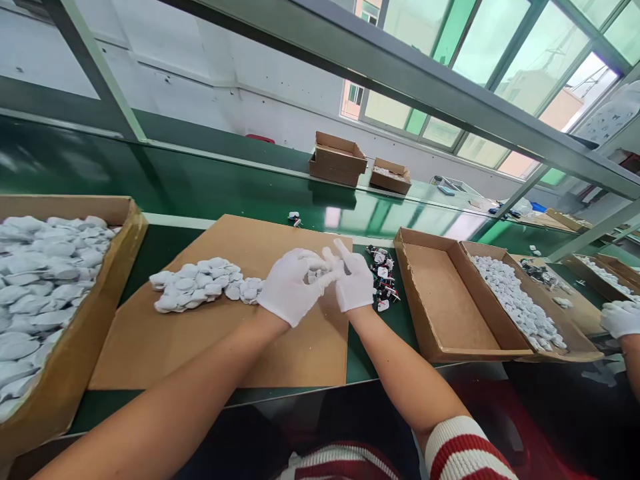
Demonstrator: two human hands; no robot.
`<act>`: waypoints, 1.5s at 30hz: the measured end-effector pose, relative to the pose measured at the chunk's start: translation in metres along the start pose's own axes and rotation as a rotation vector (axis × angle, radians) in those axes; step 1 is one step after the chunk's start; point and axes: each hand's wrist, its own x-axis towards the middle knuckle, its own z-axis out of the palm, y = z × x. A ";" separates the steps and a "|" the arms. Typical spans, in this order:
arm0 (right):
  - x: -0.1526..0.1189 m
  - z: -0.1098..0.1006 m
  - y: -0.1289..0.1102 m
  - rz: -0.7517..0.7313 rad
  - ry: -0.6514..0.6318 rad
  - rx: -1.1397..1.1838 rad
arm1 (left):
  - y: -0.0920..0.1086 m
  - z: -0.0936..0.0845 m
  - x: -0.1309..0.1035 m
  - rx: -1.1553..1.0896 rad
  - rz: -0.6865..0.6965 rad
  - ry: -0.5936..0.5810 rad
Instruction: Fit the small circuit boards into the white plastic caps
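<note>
Both my hands wear white gloves and meet above the right part of a brown cardboard sheet (210,347). My left hand (295,283) is curled around a small white piece (316,275), pinched between thumb and fingers. Touching the same spot from the right, my right hand (353,277) has its fingertips closed together; what they grip is too small to tell. A heap of white pieces (193,283) lies on the sheet to the left of my hands. Small black, white and red parts (383,277) lie just right of my right hand on the green surface.
A large box (133,240) of white pieces stands at far left. At right are a bare-bottomed cardboard box (450,300) and another box holding small white pieces (520,303). Cardboard boxes (337,160) stand behind. Another person's gloved hand (620,319) shows at the right edge.
</note>
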 end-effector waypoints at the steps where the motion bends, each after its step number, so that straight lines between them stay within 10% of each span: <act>1: -0.002 0.002 -0.001 -0.025 0.022 -0.042 | -0.001 0.001 0.000 -0.030 -0.013 0.008; 15: -0.012 -0.004 -0.005 -0.227 0.086 -0.142 | -0.006 0.020 -0.013 0.023 0.051 0.094; 22: -0.010 -0.007 -0.019 0.165 -0.017 0.370 | -0.009 0.021 -0.015 0.092 0.380 -0.105; 29: -0.009 -0.013 -0.028 0.408 -0.179 0.677 | -0.012 0.034 -0.011 -0.011 0.222 -0.215; 39: 0.006 -0.032 -0.024 0.316 -0.239 0.551 | -0.018 -0.058 -0.037 0.249 0.247 -0.568; 45: -0.003 -0.038 -0.039 0.254 -0.306 0.437 | -0.052 -0.063 -0.092 0.421 0.156 -0.629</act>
